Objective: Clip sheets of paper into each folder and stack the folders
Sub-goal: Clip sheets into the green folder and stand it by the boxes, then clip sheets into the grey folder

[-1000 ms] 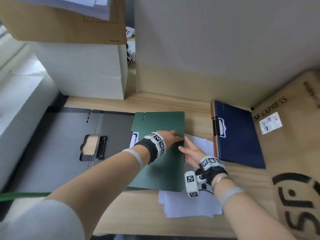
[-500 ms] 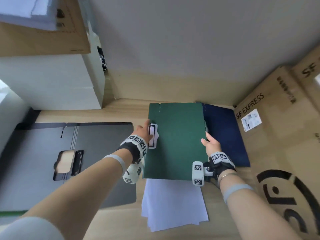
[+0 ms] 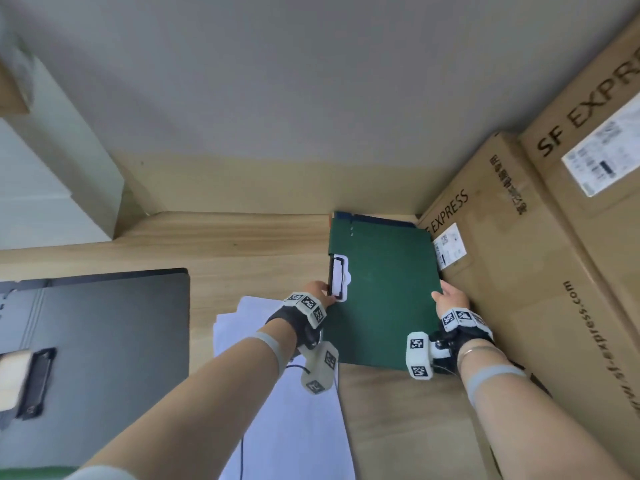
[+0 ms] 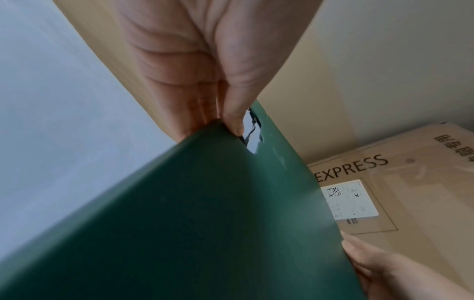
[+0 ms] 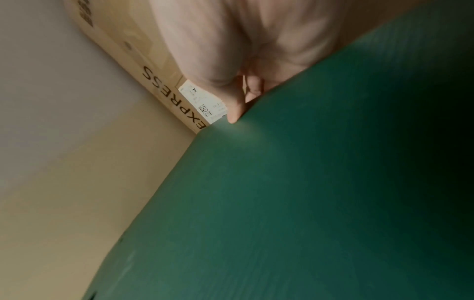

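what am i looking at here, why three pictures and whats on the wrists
No robot here: a person works with bare hands, wearing small cameras with checkered markers on each wrist. The big picture comes from a camera on the head; the other two look along each hand. The left hand pinches the clip edge of a green folder, and the right hand grips its opposite edge, placing it over a blue folder beside cardboard boxes. Loose white paper and an open grey folder lie on the wooden desk.
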Demonstrator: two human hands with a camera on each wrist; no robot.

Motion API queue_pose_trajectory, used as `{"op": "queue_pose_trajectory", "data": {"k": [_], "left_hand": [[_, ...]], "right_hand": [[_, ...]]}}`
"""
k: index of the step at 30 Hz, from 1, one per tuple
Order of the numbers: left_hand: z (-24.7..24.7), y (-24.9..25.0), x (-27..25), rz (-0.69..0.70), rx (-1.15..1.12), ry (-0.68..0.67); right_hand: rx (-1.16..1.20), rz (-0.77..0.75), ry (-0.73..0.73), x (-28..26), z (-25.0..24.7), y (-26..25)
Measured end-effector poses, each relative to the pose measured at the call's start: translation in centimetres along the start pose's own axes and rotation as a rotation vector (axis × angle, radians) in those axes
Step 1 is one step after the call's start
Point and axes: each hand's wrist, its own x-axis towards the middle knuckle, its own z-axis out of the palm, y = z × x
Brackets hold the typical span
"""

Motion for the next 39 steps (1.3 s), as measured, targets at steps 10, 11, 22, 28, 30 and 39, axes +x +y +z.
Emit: {"op": "queue_pose_trajectory", "data": {"k": [10, 11, 22, 28, 30, 39], "left_hand": [[2.2, 1.4, 2.6, -0.011, -0.004, 0.124], [2.3, 1.5, 2.7, -0.015, 0.002, 0.13], [2.8, 2.2, 3.6, -0.027, 0.047, 0.197], [2.7, 1.9, 3.7, 0.004, 0.145, 0.176], [1.7, 0.8, 3.7, -0.017, 0.148, 0.19], [-5.8, -9.2, -0.5, -0.086, 0.558, 0.231]], "right_hand": [[-0.281, -0.015, -0.034, 2.7, 1.1, -1.7], [-0.282, -0.016, -0.04, 2.7, 1.1, -1.7], [-0.189, -0.188, -0.021, 2.1, 1.6, -0.4], [-0.089, -0.197, -0.044, 0.3, 3.3, -1.5], [-0.026, -0.238, -0.052, -0.8, 4.7, -1.8], [0.101, -0.281, -0.27, -7.6, 13.8, -3.9]]}}
